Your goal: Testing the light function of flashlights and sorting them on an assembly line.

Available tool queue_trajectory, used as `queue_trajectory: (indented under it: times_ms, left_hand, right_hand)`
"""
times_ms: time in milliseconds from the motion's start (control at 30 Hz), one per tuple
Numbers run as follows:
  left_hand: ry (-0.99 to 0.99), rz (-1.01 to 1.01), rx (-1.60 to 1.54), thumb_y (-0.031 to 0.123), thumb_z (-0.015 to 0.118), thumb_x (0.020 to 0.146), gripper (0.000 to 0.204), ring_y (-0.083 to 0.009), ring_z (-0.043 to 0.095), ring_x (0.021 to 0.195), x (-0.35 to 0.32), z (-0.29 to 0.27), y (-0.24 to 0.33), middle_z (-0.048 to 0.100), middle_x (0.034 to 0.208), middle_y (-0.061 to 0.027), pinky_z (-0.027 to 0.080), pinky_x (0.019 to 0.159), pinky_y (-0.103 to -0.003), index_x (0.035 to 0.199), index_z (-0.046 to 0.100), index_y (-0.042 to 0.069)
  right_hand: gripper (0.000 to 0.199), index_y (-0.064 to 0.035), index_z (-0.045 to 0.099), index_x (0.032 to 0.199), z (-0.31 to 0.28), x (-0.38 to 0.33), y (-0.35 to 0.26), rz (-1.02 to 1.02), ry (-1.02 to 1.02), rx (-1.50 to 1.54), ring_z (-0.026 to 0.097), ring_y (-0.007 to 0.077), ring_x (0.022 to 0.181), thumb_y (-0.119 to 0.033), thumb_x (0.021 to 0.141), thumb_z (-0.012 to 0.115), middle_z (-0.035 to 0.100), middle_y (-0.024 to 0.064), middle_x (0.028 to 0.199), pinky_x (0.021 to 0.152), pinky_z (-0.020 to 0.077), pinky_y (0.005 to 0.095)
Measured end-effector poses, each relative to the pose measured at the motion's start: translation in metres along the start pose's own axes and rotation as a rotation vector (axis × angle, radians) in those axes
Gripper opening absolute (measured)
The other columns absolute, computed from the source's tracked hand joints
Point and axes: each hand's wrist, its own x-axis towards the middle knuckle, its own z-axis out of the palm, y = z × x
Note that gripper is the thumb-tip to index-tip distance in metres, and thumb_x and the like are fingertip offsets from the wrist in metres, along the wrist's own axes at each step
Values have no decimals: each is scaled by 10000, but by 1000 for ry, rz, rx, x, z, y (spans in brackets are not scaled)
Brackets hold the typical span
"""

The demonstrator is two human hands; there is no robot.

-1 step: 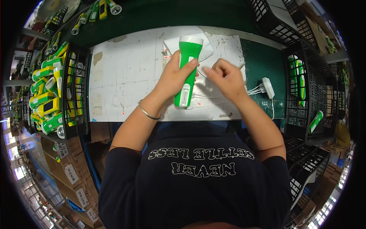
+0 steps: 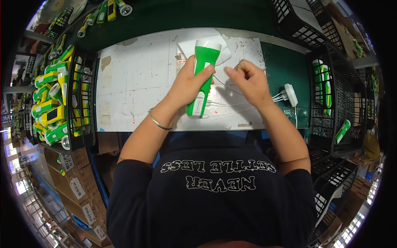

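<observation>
In left hand, labelled green flashlight, lettered shirt

Grn table w/ wht board, cables

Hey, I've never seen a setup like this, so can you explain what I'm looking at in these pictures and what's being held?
There's no machine here: a person works with two bare hands. The view comes from a wide fisheye camera worn on the head, looking down, so straight edges bend near the rim. The left hand holds a green flashlight, its wide white end pointing away from the body. The right hand is curled beside it, apart from it; I can't tell whether it holds anything. On the white work surface lie thin white cables. To the left, a black crate is piled with green and yellow flashlights.
</observation>
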Motion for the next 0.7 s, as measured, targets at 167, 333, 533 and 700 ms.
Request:
queue_trajectory:
  times_ms: [167, 333, 533, 700]
  left_hand:
    - [-154, 383, 769, 207, 617, 796, 494, -351, 560, 965, -16, -1, 11, 551, 1065, -219, 456, 812, -380, 1191, 418, -12]
    - [-295, 233, 1067, 193, 646, 734, 397, -318, 582, 894, -34, -35, 44, 597, 984, -156, 473, 756, -386, 1077, 517, 39]
    - [-373, -117, 1264, 195, 698, 685, 428, -305, 587, 850, -50, -68, 56, 607, 930, -165, 464, 746, -328, 1047, 549, 23]
    - [-360, -74, 658, 278, 679, 723, 559, -281, 573, 941, -43, -49, 24, 582, 1016, -194, 441, 831, -327, 1161, 470, 2]
  right_hand:
    - [546, -105, 546, 1160, -34, 9, -11, -62, -280, -261, 521, 71, 755, -282, 685, 749, 539, 9, 779, 633, 413, 219]
    - [612, -139, 542, 1184, -35, 3, -9, -36, -374, -97, 451, 64, 694, -210, 627, 786, 546, 6, 828, 587, 370, 196]
    - [646, -153, 523, 1218, -38, 4, -8, -4, -427, 23, 385, 23, 640, -182, 628, 785, 533, -11, 920, 540, 311, 157]
    - [602, -129, 507, 1215, -10, 8, 16, 40, -430, 207, 451, 47, 622, -193, 672, 760, 563, -6, 874, 540, 366, 185]
